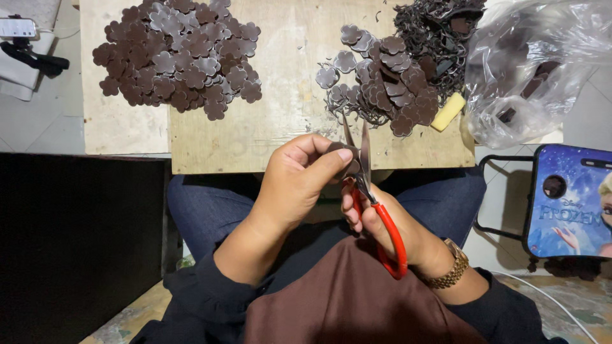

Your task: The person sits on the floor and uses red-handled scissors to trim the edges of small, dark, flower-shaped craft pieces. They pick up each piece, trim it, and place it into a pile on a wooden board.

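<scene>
Your right hand (382, 226) grips a pair of red-handled scissors (376, 210), fingers closed through the handle loops, blades parted and pointing up toward the bench. Your left hand (296, 181) pinches a small dark brown piece (347, 167) between thumb and curled fingers, holding it right at the blades, above your lap and just below the bench edge. A gold watch band (452, 271) circles your right wrist. On the wooden bench (280, 121), a heap of brown flower-shaped cutouts (178, 54) lies at upper left, well apart from a second heap of cutouts and tangled scraps (398, 70) at upper right. A yellow block (448, 111) rests beside that second heap, near a clear plastic bag (529, 70).
</scene>
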`<state>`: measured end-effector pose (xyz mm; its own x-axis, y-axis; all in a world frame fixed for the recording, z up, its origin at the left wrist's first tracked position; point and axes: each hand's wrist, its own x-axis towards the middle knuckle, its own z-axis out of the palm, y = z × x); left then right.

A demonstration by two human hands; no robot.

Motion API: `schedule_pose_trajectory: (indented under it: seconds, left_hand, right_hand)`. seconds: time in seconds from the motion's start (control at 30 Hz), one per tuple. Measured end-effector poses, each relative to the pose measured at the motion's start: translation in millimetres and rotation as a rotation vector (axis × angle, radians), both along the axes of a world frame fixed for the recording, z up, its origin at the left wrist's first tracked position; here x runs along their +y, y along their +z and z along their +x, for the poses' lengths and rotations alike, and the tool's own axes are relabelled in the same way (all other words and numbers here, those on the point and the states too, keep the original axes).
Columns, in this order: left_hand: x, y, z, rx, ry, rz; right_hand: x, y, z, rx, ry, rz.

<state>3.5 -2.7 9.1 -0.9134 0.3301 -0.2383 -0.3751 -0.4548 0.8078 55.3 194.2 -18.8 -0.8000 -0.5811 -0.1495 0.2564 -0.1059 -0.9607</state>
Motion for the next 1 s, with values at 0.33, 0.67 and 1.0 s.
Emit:
schedule_pose_trajectory:
  seconds: [0.33, 0.67, 1.0]
  left_hand:
    - [8, -6, 1, 0.036, 0.065, -0.036]
    - [7, -7, 2, 0.05, 0.098, -0.112]
    - [-12, -1, -1, 0.093, 0.031, -0.167]
  right_hand:
    - [-7, 0, 2, 0.004, -0.064, -0.076]
    - [-7, -4, 5, -0.012, -0.108, -0.011]
    - [-2, -3, 3, 0.022, -0.07, 0.17]
